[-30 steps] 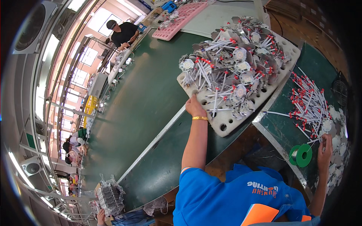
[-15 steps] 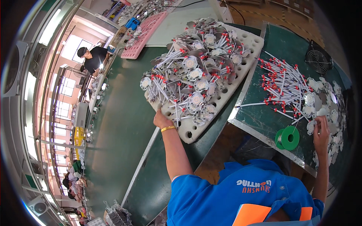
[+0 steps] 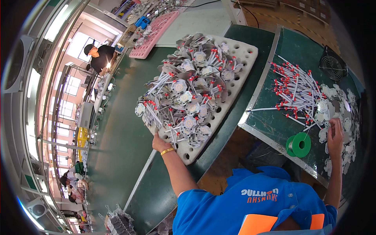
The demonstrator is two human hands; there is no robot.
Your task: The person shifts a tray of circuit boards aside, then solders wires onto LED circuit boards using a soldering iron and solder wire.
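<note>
A white perforated tray bears a heap of round lamp boards with white wires and red connectors. My left hand, a yellow band at its wrist, grips the tray's near left edge; some of its fingers are hidden at the rim. On the green table at right, my right hand is at a pile of flat whitish-grey discs. Its fingers are drawn together, and whatever they hold is hidden. Beside it lie a bundle of white wires with red connectors and a green spool of thin wire.
A small black fan stands at the right table's far side. The long green bench runs along the left, with a pink perforated tray at its far end. A metal edge and a gap separate both surfaces. Co-workers are at far left.
The white tray with its heap has shifted left and toward me, my left hand moving with it. My right hand has stayed at the disc pile, shifting only slightly.
</note>
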